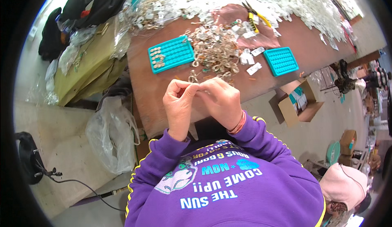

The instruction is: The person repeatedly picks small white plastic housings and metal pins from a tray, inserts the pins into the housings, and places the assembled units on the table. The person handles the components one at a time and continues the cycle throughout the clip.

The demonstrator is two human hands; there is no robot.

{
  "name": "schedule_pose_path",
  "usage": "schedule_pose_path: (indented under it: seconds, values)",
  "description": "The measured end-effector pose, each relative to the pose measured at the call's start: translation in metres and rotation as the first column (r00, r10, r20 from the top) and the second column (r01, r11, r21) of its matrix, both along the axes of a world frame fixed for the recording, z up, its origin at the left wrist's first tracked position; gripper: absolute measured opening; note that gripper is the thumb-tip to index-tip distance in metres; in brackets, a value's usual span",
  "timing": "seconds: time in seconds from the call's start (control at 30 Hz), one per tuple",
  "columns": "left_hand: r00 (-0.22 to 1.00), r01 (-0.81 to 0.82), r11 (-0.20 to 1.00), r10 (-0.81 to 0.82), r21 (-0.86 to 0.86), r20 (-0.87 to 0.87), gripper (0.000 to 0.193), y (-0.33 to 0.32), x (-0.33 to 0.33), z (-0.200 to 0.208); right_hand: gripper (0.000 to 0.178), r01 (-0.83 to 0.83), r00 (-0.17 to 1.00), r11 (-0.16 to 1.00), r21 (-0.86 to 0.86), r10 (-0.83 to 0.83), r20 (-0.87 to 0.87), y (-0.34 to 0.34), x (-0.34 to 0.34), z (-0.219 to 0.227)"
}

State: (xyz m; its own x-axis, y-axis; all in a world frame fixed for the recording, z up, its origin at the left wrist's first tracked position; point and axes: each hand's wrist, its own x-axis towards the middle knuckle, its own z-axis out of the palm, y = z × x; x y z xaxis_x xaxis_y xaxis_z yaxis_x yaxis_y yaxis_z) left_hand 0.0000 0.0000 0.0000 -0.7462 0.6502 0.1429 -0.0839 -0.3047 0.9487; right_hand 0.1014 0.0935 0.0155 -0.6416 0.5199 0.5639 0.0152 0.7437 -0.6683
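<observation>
My left hand [179,104] and my right hand [222,102] meet over the table's near edge. Thumbs and forefingers are pinched together, tip to tip, and what lies between them is too small or hidden to make out. Just beyond the fingertips shows a small loop-shaped piece [193,77]; whether it is held or lying on the table, I cannot tell. Behind it spreads a pile of small beige and silvery looped pieces [216,47]. To the left of the pile, a teal tray [177,54] has several round pieces set in its left part. Another teal tray [281,61] lies to the right.
Yellow-handled pliers [256,18] rest on a pinkish sheet [265,39]. White tags [254,68] lie near the pile, and a mass of clear packets [294,0] covers the table's far side. An open cardboard box [300,104] is on the floor at right, a plastic bag [112,133] at left.
</observation>
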Motion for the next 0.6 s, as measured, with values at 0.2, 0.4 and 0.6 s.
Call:
schedule_pose_path:
  seconds: [0.2, 0.4, 0.6]
  values:
    - [0.95, 0.052, 0.995, -0.074, -0.083, -0.303, 0.01, 0.058, 0.009, 0.008, 0.008, 0.051, 0.982, 0.825, -0.563, -0.144, -0.122, 0.022, 0.048, -0.01]
    - [0.141, -0.128, 0.916, -0.363, -0.381, -0.921, 0.023, 0.151, 0.051, -0.016, 0.011, 0.041, 0.878, 0.699, -0.714, -0.367, -0.308, 0.044, 0.111, -0.01]
    - [0.017, -0.153, 0.948, -0.281, -0.28, -0.959, 0.015, 0.172, 0.051, -0.024, 0.011, -0.033, 0.857, 0.616, -0.787, -0.388, -0.339, 0.05, 0.127, -0.007]
